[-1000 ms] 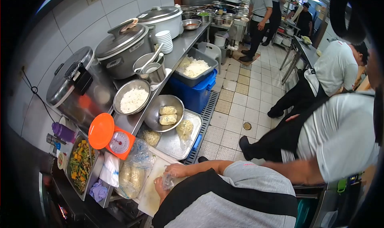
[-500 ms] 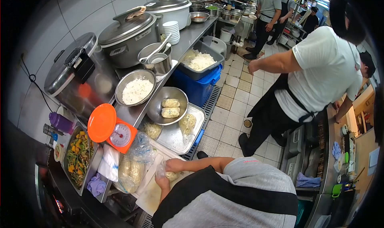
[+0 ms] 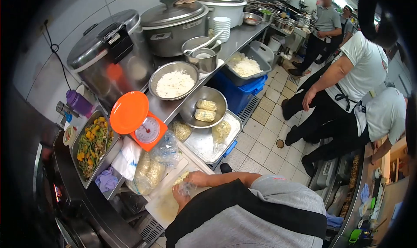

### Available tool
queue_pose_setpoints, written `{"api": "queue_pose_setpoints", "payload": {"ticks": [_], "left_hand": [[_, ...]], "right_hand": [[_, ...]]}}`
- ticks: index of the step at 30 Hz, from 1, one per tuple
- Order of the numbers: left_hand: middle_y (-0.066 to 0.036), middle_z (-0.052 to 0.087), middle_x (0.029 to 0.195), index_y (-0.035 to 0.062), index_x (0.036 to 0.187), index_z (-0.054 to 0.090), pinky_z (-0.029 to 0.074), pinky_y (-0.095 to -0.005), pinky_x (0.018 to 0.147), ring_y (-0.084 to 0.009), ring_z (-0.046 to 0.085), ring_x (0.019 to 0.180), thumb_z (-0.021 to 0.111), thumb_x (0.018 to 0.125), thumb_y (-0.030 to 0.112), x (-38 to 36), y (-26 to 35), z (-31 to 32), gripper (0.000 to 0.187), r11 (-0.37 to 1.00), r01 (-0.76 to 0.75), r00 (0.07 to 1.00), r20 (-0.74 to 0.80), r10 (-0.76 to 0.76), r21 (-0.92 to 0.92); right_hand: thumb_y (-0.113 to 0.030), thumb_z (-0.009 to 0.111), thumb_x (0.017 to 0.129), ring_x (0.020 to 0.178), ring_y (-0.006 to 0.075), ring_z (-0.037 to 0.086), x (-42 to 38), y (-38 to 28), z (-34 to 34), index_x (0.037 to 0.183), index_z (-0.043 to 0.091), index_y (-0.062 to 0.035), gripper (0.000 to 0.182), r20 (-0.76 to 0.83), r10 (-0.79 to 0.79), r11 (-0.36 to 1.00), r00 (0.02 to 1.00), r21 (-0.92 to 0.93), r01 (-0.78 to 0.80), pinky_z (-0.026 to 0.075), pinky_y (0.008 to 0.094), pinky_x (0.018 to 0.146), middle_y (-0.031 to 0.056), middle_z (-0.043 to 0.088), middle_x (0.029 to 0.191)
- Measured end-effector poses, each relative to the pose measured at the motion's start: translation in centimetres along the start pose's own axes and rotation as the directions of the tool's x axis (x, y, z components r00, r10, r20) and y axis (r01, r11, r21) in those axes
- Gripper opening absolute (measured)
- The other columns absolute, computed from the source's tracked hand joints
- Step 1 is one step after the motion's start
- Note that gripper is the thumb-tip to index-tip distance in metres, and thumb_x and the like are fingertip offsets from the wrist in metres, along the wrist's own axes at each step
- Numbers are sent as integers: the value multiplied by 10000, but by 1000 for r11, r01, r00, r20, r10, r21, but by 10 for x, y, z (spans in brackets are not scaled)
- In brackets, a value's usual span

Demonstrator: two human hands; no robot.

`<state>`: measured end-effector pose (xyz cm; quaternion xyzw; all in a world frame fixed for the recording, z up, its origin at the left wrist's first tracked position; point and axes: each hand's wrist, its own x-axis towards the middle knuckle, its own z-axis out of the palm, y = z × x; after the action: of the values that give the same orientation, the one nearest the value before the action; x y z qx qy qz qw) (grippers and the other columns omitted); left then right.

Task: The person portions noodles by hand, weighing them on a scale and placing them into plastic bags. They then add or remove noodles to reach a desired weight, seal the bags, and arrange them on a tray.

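Over a pale cutting board (image 3: 166,206), both my hands are closed around a small clear plastic bag (image 3: 187,188) of pale yellow noodles (image 3: 181,177). My right hand (image 3: 196,179) grips it from the far side. My left hand (image 3: 181,198) holds the near side, its wrist partly hidden by my torso. Beside the board lies a large clear bag of noodles (image 3: 150,172). An orange scale (image 3: 147,130) with a round dial stands behind that bag. Two wrapped noodle packets (image 3: 205,110) rest in a steel bowl (image 3: 187,101) on a metal tray (image 3: 234,128).
A steel pan of vegetables (image 3: 92,146) and a purple cloth (image 3: 106,178) are at the left. Rice cookers (image 3: 173,28) and a bowl of rice (image 3: 174,84) line the counter. Co-workers in white shirts (image 3: 365,59) stand along the right, over the tiled floor.
The view has swung, shifting the counter rightward. My hands have turned the bag, and noodles now show beyond my fingers. A co-worker's outstretched arm has come down, and another bending person shows more fully.
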<state>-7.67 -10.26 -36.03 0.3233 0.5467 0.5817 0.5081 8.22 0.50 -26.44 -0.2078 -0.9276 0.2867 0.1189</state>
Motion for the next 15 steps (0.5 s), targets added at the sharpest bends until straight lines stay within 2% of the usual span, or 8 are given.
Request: {"api": "queue_pose_setpoints", "payload": {"ticks": [1,2,3,5,6,8,11,15], "left_hand": [[-117,572,898,50,881,590,396,-431,790,-331,511,871,535,796,191,0,16,3,173,829,-249,960,11,281,500],[-119,574,910,36,897,592,404,-428,782,-330,512,871,558,790,173,4,37,10,177,375,-383,852,166,497,844],[-119,574,910,36,897,592,404,-428,782,-330,512,871,558,790,173,8,52,18,177,378,-382,850,160,502,844],[-135,579,901,11,918,595,411,-442,773,-336,506,875,592,764,143,15,72,28,203,572,-125,956,-57,289,811],[-135,579,901,11,918,595,411,-442,773,-336,506,875,592,764,143,20,77,31,203,572,-118,954,-67,291,812],[-147,605,916,16,924,606,421,-428,770,-341,515,894,580,771,136,29,81,34,196,469,-159,890,-79,449,869],[-148,626,937,41,948,625,427,-407,804,-332,523,958,559,778,118,44,69,33,198,395,-192,868,-32,496,899],[-170,628,971,43,1007,640,436,-472,775,-382,556,874,551,753,92,62,60,30,274,230,-79,905,-27,426,970]], "right_hand": [[-201,589,758,774,334,606,2,2,0,907,513,-69,213,-36,64,995,997,77,-61,485,431,652,136,594,770],[-201,589,758,774,334,606,5,3,-1,907,513,-69,213,-29,61,995,998,76,-59,485,431,652,136,594,770],[-202,584,776,751,353,612,12,4,-5,927,503,-64,220,-17,124,988,992,92,-122,485,443,633,152,603,757],[-223,579,819,703,393,621,26,13,-3,991,474,-61,258,-8,196,970,981,146,-192,481,482,607,185,614,732],[-223,579,819,703,393,621,32,16,-1,991,474,-61,258,-2,186,972,983,146,-184,481,482,607,185,614,732],[-242,581,828,729,400,617,42,21,0,1019,464,-52,294,59,325,933,944,143,-330,479,484,628,197,612,740],[-263,577,843,765,398,612,42,24,1,1036,460,-44,315,10,324,934,946,154,-321,476,480,671,210,611,765],[-269,574,850,813,391,605,47,28,-4,1009,472,-35,301,39,372,912,927,171,-373,469,472,718,228,609,812]]}}
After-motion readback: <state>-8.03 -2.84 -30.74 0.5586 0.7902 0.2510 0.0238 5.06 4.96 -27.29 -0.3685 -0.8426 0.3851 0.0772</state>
